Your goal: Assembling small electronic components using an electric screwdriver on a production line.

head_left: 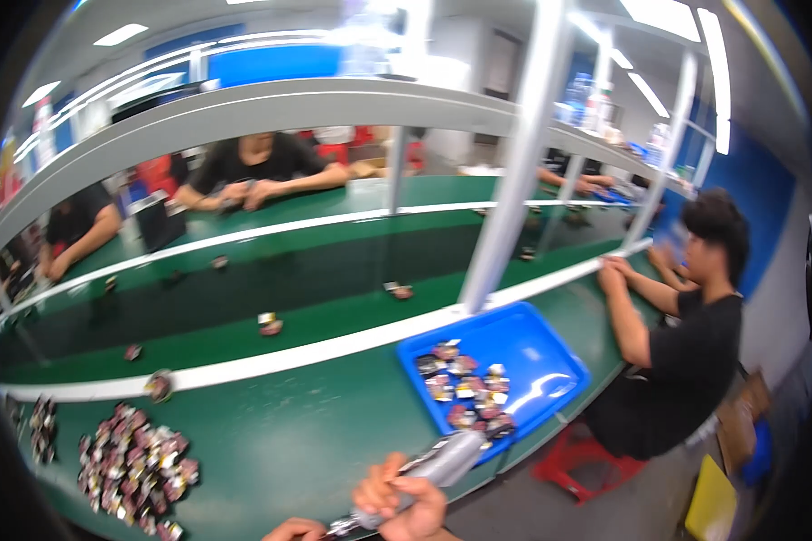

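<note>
A grey, silver-tipped electric screwdriver (447, 462) lies slantwise in my right hand (401, 500), whose fingers wrap round its body. Its shiny narrow end points down and left to my left hand (295, 529). That hand shows only in part at the lower edge, its fingers bent; whatever they hold is hidden. Just beyond the screwdriver, a blue tray (550, 374) holds several small parts (465, 388) with metallic and dark reddish faces. To the left, a heap of similar small parts (135, 464) lies on the green table (289, 433).
Beyond a white rail (244, 368), a conveyor belt (334, 270) carries scattered parts. A white post (514, 162) rises behind the tray to a shelf (316, 95). At right, a person in black (695, 361) sits on a red stool (577, 464). Other people sit across the belt.
</note>
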